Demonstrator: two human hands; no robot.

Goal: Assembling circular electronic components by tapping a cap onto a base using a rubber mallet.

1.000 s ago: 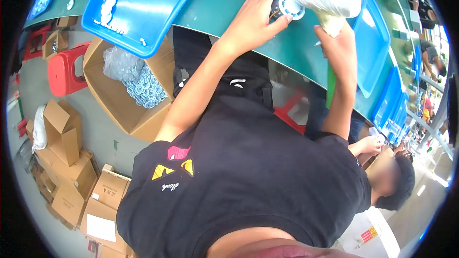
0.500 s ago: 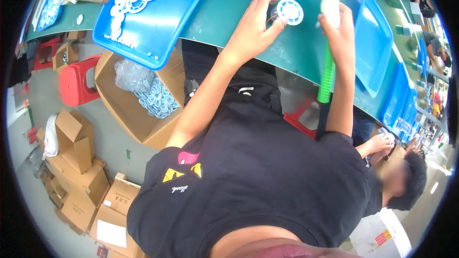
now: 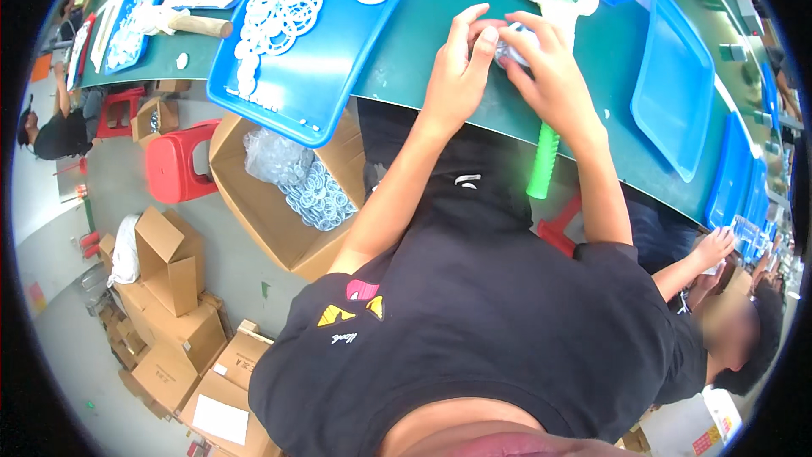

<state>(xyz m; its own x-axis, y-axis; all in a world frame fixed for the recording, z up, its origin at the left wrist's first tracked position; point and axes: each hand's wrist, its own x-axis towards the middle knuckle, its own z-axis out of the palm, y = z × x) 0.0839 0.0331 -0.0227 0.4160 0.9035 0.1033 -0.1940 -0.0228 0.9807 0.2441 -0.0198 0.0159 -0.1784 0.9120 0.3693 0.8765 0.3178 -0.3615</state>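
A small round white part (image 3: 519, 44) is over the green tabletop, partly hidden by fingers. My right hand (image 3: 551, 72) is closed around it, with the thumb on the near side and the fingers on the far side. Close against its left side is my left hand (image 3: 457, 76), fingers curved and thumb apart, with nothing plainly held. Beneath my right wrist lies a mallet, its head (image 3: 568, 2) wrapped in white and its green handle (image 3: 543, 161) sticking out past the table's near edge.
A blue tray (image 3: 330, 59) at the left bears several white rings. Another blue tray (image 3: 674, 85) stands right. Below the table's edge are an open carton (image 3: 245, 207) of round parts and a red stool (image 3: 178, 165). A co-worker's hand (image 3: 715, 247) shows at far right.
My right hand has let go of the mallet, which now lies on the table, and has moved left onto the round white part. My left thumb has come off that part. The view has shifted.
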